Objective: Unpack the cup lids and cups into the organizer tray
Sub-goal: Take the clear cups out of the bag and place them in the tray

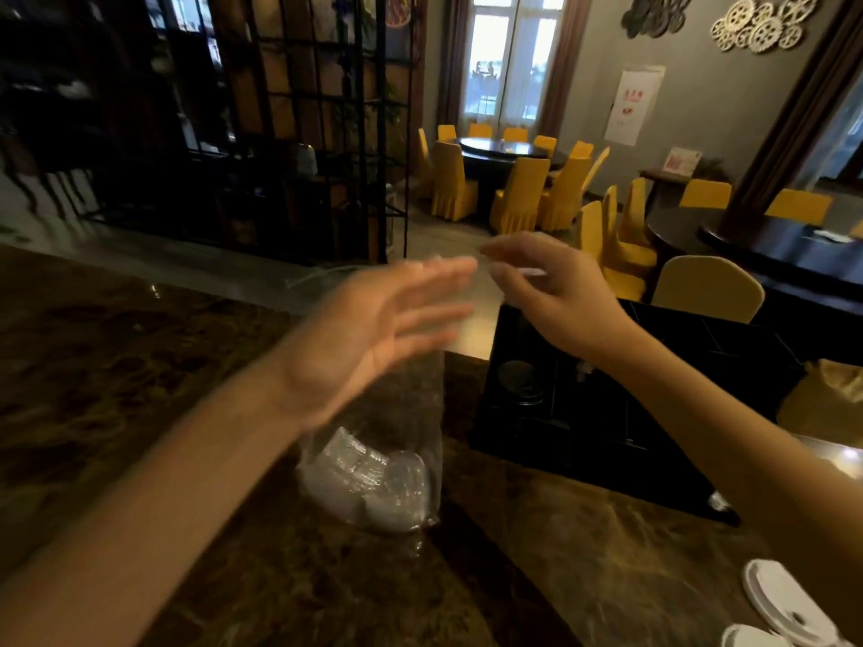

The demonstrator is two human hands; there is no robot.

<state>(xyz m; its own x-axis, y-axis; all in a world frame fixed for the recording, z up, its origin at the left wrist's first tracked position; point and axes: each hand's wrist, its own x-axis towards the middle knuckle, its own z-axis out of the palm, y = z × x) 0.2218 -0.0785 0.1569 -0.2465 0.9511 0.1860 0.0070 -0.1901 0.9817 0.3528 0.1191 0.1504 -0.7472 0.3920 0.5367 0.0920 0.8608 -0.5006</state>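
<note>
Counter (140, 366): the dark marbled top carries everything; take the organizer tray as your landmark.
Organizer tray (607, 413): black, divided into compartments, on the counter under your right forearm; one near-left compartment seems to hold something round and dark, though I cannot tell what.
Plastic bag (406, 441): clear, just left of the tray, standing upright with its long axis vertical; its mouth is pulled up between your hands.
Cup lids in the bag (369, 478): a clear, crinkled cluster sunk at the bottom, well below both hands and left of the tray.
White lids (784, 604): loose on the counter, nearer you than the tray and to its right.
Left hand (373, 333): fingers spread wide and straight, blurred, holding nothing, level with the bag's upper part on its left side.
Right hand (546, 291): above the tray's far-left corner; fingers pinch the bag's top edge.
Key relation: the lids lie straight down the bag from your hands; your left hand is nearer and free, so it likely reaches in.
</note>
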